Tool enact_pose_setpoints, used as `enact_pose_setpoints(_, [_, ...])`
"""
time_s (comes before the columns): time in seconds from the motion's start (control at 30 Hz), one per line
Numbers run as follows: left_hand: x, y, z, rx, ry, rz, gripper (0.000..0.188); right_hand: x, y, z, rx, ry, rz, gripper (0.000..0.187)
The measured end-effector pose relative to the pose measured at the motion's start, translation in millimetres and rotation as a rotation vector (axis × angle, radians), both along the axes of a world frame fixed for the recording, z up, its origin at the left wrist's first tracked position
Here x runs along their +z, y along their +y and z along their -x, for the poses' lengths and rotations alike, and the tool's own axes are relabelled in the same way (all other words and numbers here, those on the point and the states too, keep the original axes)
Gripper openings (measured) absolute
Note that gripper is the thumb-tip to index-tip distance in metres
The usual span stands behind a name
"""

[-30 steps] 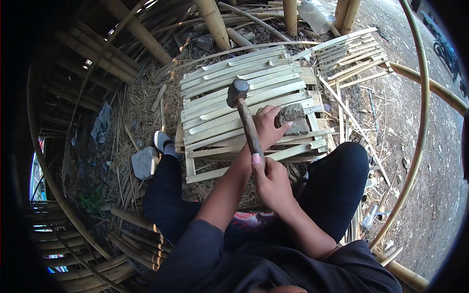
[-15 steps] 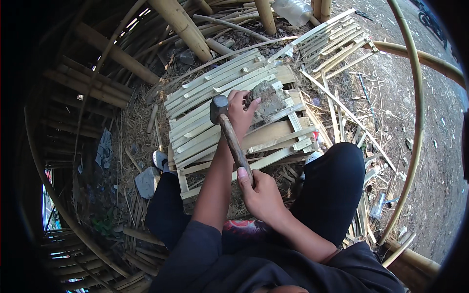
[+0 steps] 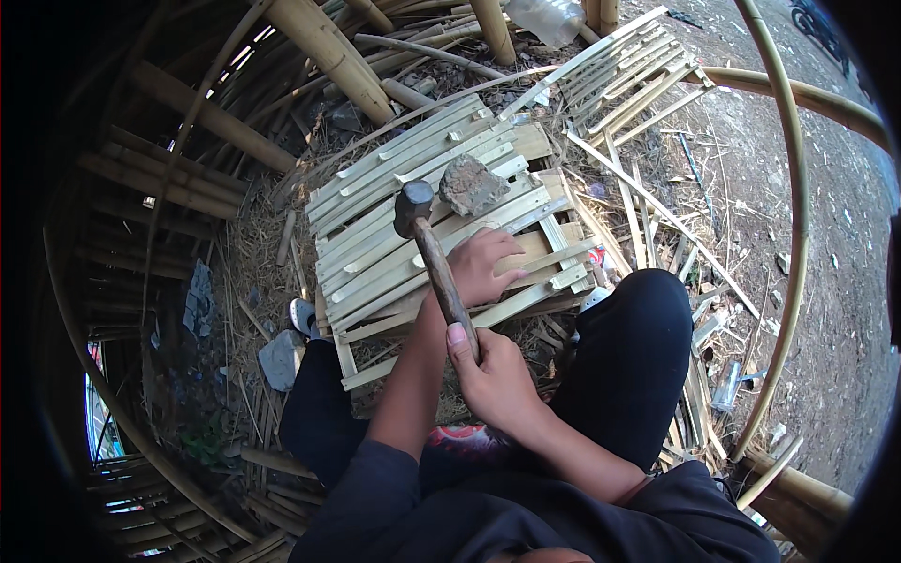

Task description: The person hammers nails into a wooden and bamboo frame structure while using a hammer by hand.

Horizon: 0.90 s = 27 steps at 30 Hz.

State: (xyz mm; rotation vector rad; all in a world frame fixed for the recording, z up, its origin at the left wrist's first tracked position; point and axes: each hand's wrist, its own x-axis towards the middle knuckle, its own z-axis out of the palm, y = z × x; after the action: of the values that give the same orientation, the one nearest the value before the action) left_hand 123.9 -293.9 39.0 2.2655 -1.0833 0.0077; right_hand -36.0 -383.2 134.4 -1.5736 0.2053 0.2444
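My right hand (image 3: 495, 377) is closed around the wooden handle of a hammer (image 3: 439, 267), whose dark metal head points away from me above the bamboo slats. Beneath it lies a panel of pale bamboo slats (image 3: 361, 253), crossed by strips and curled bits. My left hand (image 3: 483, 266) is over the panel's right part, fingers apart and a little bent, close to a loose-looking slat; the hammer handle crosses in front of its wrist. Just beyond that hand, a rough grey stone (image 3: 472, 185) rests on the slats, with nothing holding it.
Another slatted bamboo panel (image 3: 627, 75) lies at the far right, with long strips (image 3: 657, 216) in front of it. A curved bamboo pole (image 3: 796, 188) rises on the right. Thick bamboo posts (image 3: 333, 61) stand at the back left. A grey block (image 3: 280, 360) sits by my left foot.
My left hand has let go of the stone and drawn back toward me. The stone now sits farther left on the slats. My right hand still grips the hammer, nearly unmoved.
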Motion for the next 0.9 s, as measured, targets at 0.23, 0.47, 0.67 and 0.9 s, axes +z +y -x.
enact_pose_setpoints(0.23, [-34, 6, 7, 0.201, 0.020, -0.031, 0.022, -1, 6, 0, 0.020, -0.003, -0.008, 0.065])
enact_pose_setpoints(0.47, [-26, 2, 2, 0.265, -0.234, -0.038, 0.022, 0, 8, -1, 0.074, 0.036, 0.029, 0.068])
enact_pose_setpoints(0.67, [-20, 4, 9, 0.384, -0.241, 0.076, 0.032, -2, 11, -4, 0.077, 0.032, 0.049, 0.068])
enact_pose_setpoints(0.9, [22, 106, 69, 0.400, 0.097, -0.151, 0.023, -24, 24, -4, 0.076, 0.097, -0.034, 0.065])
